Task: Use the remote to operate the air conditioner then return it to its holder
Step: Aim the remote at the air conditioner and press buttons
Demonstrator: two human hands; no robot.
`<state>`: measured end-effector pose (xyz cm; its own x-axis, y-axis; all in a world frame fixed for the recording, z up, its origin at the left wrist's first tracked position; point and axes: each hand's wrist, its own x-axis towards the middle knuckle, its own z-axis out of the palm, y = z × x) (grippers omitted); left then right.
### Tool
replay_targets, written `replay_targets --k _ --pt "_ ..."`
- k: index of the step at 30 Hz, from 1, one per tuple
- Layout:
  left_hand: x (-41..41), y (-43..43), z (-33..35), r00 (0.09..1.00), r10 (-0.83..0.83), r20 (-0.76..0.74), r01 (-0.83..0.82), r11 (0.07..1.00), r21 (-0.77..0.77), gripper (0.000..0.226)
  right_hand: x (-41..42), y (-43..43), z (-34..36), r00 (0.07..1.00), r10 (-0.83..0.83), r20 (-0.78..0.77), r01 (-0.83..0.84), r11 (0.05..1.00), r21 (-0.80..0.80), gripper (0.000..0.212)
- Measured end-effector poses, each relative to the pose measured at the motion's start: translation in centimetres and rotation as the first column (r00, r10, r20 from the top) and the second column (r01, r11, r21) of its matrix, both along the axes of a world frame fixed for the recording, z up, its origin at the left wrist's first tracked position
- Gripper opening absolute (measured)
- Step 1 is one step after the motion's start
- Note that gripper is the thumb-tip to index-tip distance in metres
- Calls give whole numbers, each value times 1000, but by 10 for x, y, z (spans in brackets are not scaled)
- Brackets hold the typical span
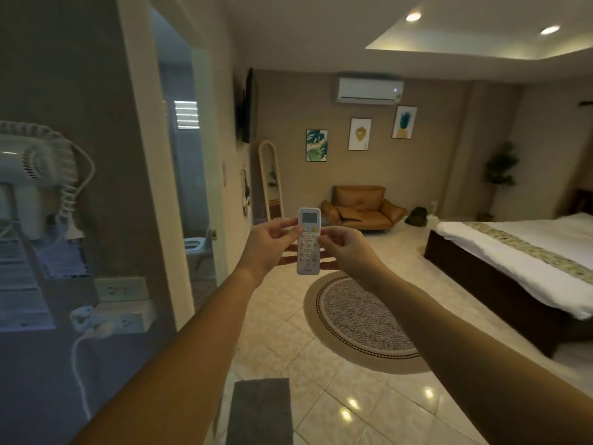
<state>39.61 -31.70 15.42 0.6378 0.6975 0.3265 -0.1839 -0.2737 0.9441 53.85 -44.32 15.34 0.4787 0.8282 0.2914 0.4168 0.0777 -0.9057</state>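
Note:
A white remote (308, 241) with a small screen and rows of buttons stands upright in front of me, at arm's length. My left hand (271, 245) grips its left side, thumb on the button face. My right hand (345, 248) holds its right side, thumb near the yellow button. The white air conditioner (368, 90) hangs high on the far wall, a small light showing at its right end. No remote holder is visible.
A hair dryer (35, 175) and wall sockets (123, 311) are on the wall at left, beside a bathroom doorway (189, 187). A bed (526, 261) stands at right, a round rug (362, 322) lies on the tiled floor, and a brown armchair (362, 208) sits at the back.

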Motion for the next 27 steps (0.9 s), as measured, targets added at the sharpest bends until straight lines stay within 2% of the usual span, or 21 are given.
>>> replay_targets --k 7,13,18,23,27 --pt "61 -36 11 990 -142 7 141 989 37 35 49 -50 12 992 -117 -46 118 993 23 28" --pt "105 -50 21 971 -237 27 236 971 43 41 77 -78 24 978 -174 -117 184 980 79 20" --pt "130 -53 37 953 -301 48 297 952 73 40 91 -91 40 968 -235 -90 243 965 96 27" --pt "148 -52 56 936 -347 66 339 934 110 40 101 -94 55 960 -267 -87 279 946 166 24" --pt "156 -49 65 922 -379 81 373 925 79 41 107 -92 62 955 -290 -52 295 939 174 26"
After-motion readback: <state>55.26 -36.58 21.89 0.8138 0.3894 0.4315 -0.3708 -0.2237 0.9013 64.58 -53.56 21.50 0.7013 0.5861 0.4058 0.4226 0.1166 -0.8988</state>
